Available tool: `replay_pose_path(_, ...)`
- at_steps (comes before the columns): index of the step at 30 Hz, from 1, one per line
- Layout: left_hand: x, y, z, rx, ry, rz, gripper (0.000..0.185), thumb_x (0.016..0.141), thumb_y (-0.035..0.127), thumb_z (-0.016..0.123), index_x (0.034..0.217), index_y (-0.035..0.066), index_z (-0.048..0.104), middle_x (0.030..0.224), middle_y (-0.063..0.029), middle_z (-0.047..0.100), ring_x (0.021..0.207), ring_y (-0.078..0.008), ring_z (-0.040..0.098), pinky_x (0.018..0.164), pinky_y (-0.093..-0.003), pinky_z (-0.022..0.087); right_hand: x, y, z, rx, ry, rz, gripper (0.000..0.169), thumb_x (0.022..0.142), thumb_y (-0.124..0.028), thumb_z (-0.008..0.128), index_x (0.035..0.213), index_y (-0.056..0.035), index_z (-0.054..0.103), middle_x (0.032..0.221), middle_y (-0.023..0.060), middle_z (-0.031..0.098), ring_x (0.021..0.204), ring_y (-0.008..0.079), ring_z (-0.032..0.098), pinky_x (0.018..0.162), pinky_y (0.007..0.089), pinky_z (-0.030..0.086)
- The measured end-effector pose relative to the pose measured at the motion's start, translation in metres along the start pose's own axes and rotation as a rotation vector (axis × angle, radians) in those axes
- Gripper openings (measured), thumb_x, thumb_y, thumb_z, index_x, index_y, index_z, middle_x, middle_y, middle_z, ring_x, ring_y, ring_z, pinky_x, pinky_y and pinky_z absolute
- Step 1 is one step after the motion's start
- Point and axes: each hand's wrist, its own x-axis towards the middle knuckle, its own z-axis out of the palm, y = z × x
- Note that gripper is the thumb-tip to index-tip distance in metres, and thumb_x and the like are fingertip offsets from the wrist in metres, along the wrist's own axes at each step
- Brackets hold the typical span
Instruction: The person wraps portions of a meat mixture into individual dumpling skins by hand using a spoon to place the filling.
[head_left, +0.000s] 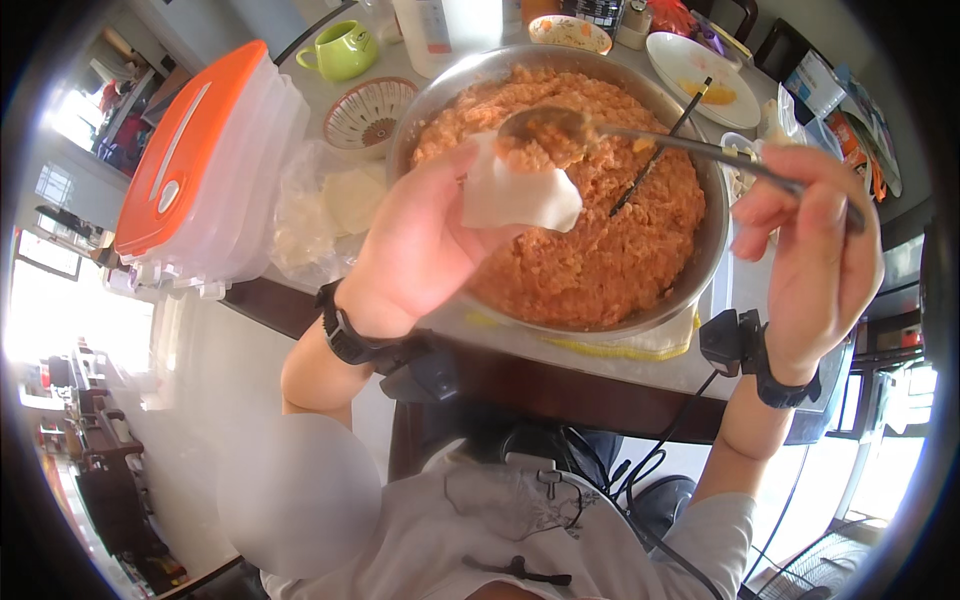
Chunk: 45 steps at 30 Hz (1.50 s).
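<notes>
My left hand (420, 240) holds a thin white dough wrapper (517, 199) over a large steel basin (716, 259). Orange-pink minced filling (585, 277) fills much of that basin. In my right hand (817, 232) is the handle of a metal spoon (690, 146). Its bowl, smeared with filling, is above the wrapper's far edge, and a small lump of filling (529, 157) sits there; whether spoon and wrapper touch, I cannot tell. A pair of dark chopsticks or a single one (660, 150) stands tilted in the filling. More pale wrappers (352, 201) lie in a clear plastic bag (304, 225) left of my left hand.
Stacked clear plastic boxes with an orange lid (187, 150) stand at the left table edge. Behind the basin are a green mug (341, 51), a striped bowl (371, 112), a floral bowl (570, 34) and a white plate (675, 56). A yellow-edged cloth (637, 346) lies under the basin.
</notes>
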Motion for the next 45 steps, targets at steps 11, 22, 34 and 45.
replay_pose_path(11,-0.004,-0.003,0.003,-0.133,-0.056,0.005,0.034,0.09,0.022,0.036,0.117,0.003,0.042,0.114,-0.0106,0.051,0.103,-0.0225,0.051,0.082,-0.0345,0.045,0.003,-0.005,-0.001,-0.131,-0.245,-0.337,0.019,0.083,-0.011,0.048,0.082,0.0046,0.059,0.069,0.0127,0.061,0.051,0.0158,0.056,0.047,0.0229,0.043)
replay_pose_path(22,-0.001,0.003,0.008,-0.103,0.018,0.032,0.033,0.09,0.02,0.032,0.113,0.0,0.044,0.112,-0.0113,0.052,0.102,-0.0223,0.052,0.084,-0.0345,0.045,0.002,0.002,-0.008,-0.089,-0.159,-0.417,0.02,0.086,-0.01,0.047,0.087,0.0074,0.056,0.075,0.0166,0.062,0.053,0.0166,0.057,0.047,0.0227,0.046)
replay_pose_path(34,-0.001,0.0,0.007,-0.048,0.018,0.085,0.035,0.09,0.026,0.036,0.116,0.004,0.043,0.112,-0.0087,0.052,0.101,-0.0217,0.052,0.079,-0.0334,0.046,-0.004,0.002,-0.012,-0.051,0.008,-0.16,0.034,0.093,-0.024,0.034,0.1,0.0048,0.051,0.067,0.0101,0.054,0.05,0.0114,0.046,0.051,0.0216,0.038)
replay_pose_path(45,0.001,-0.001,0.009,-0.023,-0.069,0.013,0.038,0.09,0.026,0.036,0.12,0.003,0.04,0.116,-0.0102,0.05,0.105,-0.0225,0.051,0.083,-0.0356,0.046,0.011,0.013,-0.001,0.347,0.121,0.439,0.03,0.088,-0.025,0.046,0.094,0.0027,0.057,0.061,0.0053,0.057,0.043,0.0066,0.045,0.042,0.0185,0.033)
